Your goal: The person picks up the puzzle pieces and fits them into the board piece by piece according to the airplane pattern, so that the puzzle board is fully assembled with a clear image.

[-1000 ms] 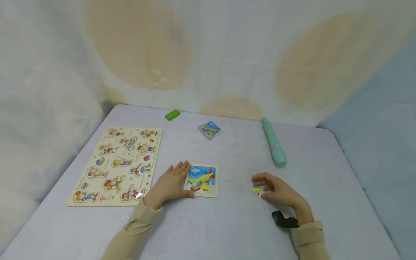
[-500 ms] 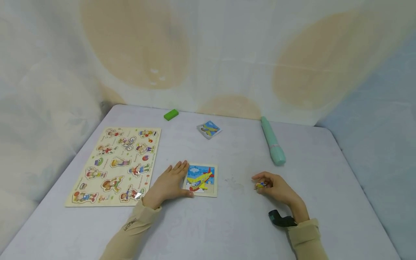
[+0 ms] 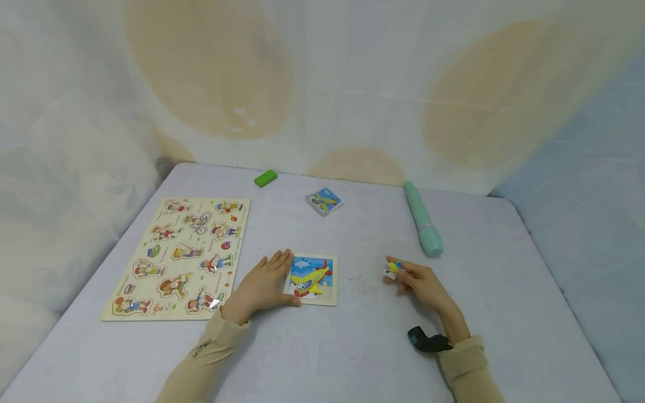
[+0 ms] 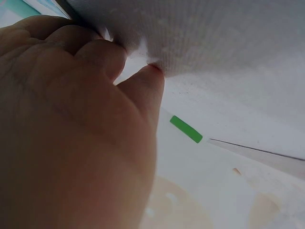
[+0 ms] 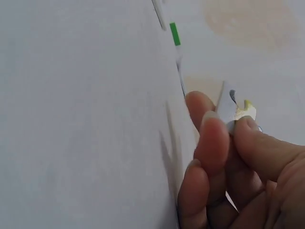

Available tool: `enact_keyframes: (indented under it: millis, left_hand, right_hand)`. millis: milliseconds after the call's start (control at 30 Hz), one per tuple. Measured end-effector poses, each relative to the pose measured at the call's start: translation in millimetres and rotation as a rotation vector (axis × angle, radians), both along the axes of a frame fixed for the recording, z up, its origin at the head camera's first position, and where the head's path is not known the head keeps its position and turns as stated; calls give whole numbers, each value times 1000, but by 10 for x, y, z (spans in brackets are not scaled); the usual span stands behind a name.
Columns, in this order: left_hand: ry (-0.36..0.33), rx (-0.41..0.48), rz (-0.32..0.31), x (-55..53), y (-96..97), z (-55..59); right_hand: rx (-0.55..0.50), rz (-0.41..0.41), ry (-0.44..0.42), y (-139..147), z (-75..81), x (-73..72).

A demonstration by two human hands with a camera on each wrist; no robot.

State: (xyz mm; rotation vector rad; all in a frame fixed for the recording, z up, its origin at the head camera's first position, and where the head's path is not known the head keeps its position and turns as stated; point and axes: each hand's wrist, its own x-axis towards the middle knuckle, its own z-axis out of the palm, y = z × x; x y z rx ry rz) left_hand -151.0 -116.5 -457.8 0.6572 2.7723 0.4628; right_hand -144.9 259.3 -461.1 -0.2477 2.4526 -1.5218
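My left hand (image 3: 262, 286) rests with fingers extended along the left side of a small square jigsaw puzzle (image 3: 333, 299), its thumb at the lower left corner. The puzzle shows a yellow and red airplane on blue sky, with pale areas along the bottom and lower right. To the right, my right hand (image 3: 424, 286) pinches a puzzle piece (image 3: 393, 270) in white, yellow and blue between thumb and fingers. In the right wrist view the piece (image 5: 225, 102) is held above the white tabletop, tilted on edge. The left wrist view shows mostly the back of the left hand (image 4: 81, 124).
A large wooden board (image 3: 194, 280) with cartoon figures lies at the left. Toward the back are a green block (image 3: 265, 178), an airplane picture card (image 3: 325, 201) and a mint-green tapered object (image 3: 423, 221). Cloth walls rise around the table.
My right hand has lifted the puzzle piece and turned it over in its fingers, shifting slightly left and away from me. The left hand keeps its place on the puzzle.
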Motion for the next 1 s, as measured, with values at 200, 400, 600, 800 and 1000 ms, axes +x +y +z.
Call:
enact_keyframes:
  millis: [200, 400, 600, 800, 1000]
  left_hand:
    - [-4, 9, 4, -1, -4, -1]
    - [-11, 15, 8, 5, -5, 4]
    - [-15, 22, 5, 13, 13, -7]
    - [-18, 18, 11, 20, 11, 10]
    - [-17, 9, 12, 16, 8, 34]
  right_hand:
    - [20, -30, -2, -149, 55, -47]
    - [1, -68, -48, -416, 131, -137]
    - [0, -90, -32, -743, 301, -166]
    - [-51, -108, -15, -858, 186, -208]
    - [-58, -126, -23, -900, 170, -196]
